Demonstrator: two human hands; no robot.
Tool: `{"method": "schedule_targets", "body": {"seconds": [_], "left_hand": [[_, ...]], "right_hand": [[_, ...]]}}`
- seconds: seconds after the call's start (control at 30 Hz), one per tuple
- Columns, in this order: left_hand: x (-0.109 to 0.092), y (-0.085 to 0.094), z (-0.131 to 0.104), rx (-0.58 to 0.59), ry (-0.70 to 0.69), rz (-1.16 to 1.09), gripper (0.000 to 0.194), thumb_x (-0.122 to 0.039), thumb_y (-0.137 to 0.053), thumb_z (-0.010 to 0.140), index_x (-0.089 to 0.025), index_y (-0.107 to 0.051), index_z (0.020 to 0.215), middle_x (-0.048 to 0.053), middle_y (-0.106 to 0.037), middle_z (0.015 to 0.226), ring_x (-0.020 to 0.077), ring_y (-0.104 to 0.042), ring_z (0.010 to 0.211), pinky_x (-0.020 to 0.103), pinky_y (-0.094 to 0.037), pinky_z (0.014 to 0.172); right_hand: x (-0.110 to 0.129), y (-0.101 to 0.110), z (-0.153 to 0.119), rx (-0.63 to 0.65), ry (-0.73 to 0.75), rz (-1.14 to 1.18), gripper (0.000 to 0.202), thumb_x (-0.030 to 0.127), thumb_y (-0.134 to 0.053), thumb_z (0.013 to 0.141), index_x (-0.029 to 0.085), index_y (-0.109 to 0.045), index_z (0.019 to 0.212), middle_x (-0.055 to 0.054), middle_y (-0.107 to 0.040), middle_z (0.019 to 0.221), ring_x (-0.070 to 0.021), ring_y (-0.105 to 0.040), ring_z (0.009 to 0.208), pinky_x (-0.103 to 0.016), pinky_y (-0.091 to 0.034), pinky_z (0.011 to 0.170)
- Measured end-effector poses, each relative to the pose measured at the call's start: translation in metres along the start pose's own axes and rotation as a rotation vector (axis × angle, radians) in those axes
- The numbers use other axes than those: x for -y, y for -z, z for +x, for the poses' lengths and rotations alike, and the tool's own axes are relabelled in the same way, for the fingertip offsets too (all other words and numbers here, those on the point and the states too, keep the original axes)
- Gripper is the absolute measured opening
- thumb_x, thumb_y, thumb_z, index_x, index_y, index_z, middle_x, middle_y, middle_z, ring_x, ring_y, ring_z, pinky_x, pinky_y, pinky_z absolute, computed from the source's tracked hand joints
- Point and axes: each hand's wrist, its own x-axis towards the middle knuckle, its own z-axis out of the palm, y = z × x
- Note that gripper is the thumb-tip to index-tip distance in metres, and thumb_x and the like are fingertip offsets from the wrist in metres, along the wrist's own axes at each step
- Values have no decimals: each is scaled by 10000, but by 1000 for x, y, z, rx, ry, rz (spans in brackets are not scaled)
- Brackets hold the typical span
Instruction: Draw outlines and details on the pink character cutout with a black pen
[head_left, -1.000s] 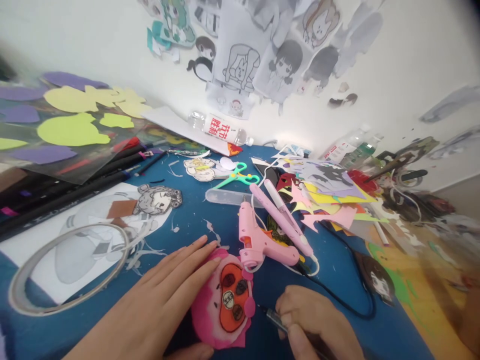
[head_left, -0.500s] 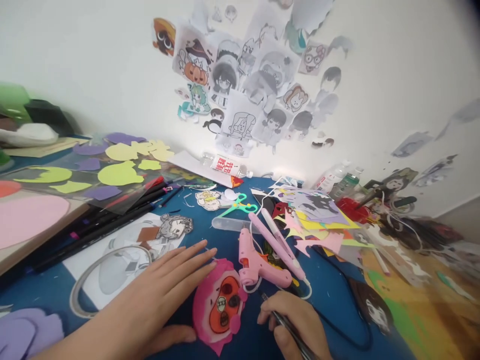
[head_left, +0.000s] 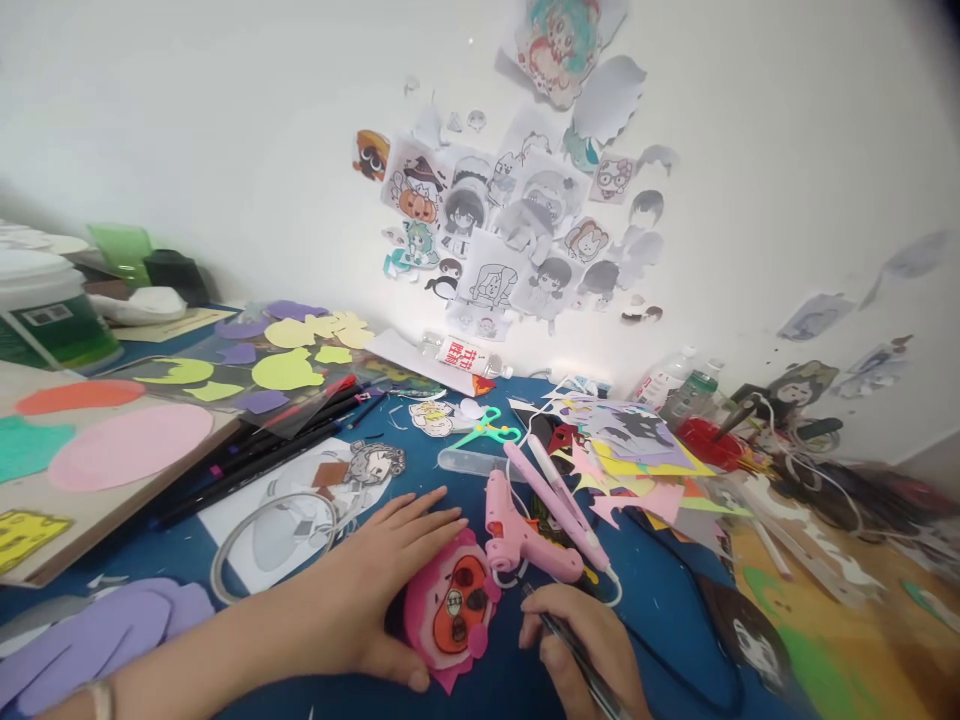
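My left hand [head_left: 367, 575] lies flat with fingers outstretched along the left side of a pink cut-out character [head_left: 450, 610]. Its thumb is at the cut-out's lower left edge, and part of that edge is hidden behind the hand. The cut-out has a pale pink face and an orange-red patch with dark round marks. Just right of it, my right hand [head_left: 589, 645] is closed around a dark pen [head_left: 574, 648]. The pen's tip points up and left, apart from the cut-out. A pink glue gun [head_left: 525, 535] lies right above both hands.
Behind the glue gun lie a pink flat iron [head_left: 551, 495] and green scissors [head_left: 491, 428]. Paper scraps [head_left: 637, 430] pile up at right. Black markers [head_left: 225, 470], a coiled cable [head_left: 225, 560] and purple cut-outs [head_left: 97, 640] are at left. A bottle [head_left: 461, 357] rests against the wall.
The view has tilted up and turned left, bringing a green-and-white bucket into sight. Both hands stay about the cut-out, the left still flat beside it and the right still gripping the pen.
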Motion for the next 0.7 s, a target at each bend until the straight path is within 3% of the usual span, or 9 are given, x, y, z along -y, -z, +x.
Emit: {"method": "schedule_targets", "body": {"seconds": [0.13,0.23,0.3,0.47,0.7], "left_hand": [[-5,11,3,106,36,-84,1123,-768,-795,746,-203,-383,1624,178,-421,1645,419,-300,1556,666,-210,1252],[-9,19,6,186,55,-145,1218,-788,-823,685,-153,-379,1624,210,-386,1655,454,-264,1561,693,-158,1248],[-13,24,7,239,51,-187,1271,-795,-845,642,-160,-363,1632,200,-368,1665,454,-261,1564,688,-119,1252],[-22,36,2,344,16,-282,1291,-782,-877,603,-216,-354,1638,156,-349,1679,449,-244,1568,667,-96,1264],[-21,29,0,375,-9,-330,1266,-791,-842,669,-218,-289,1653,115,-272,1707,393,-170,1598,624,-29,1278]], "right_hand": [[3,3,-2,6,-36,44,377,472,-427,1134,225,-649,954,55,-705,697,-84,-669,534,-156,-514,537],[1,1,-14,19,-173,122,421,507,-431,1123,208,-686,971,-6,-715,716,-117,-660,554,-180,-523,533],[-2,-1,-21,-2,-247,209,451,551,-451,1103,205,-712,979,-36,-711,721,-140,-652,569,-208,-540,540],[-4,2,-18,-3,-264,347,502,621,-414,1067,285,-755,912,-53,-690,682,-169,-633,539,-286,-522,521],[3,8,5,77,-290,295,266,427,-636,997,299,-746,791,-38,-685,689,-163,-661,570,-267,-534,486]]}}
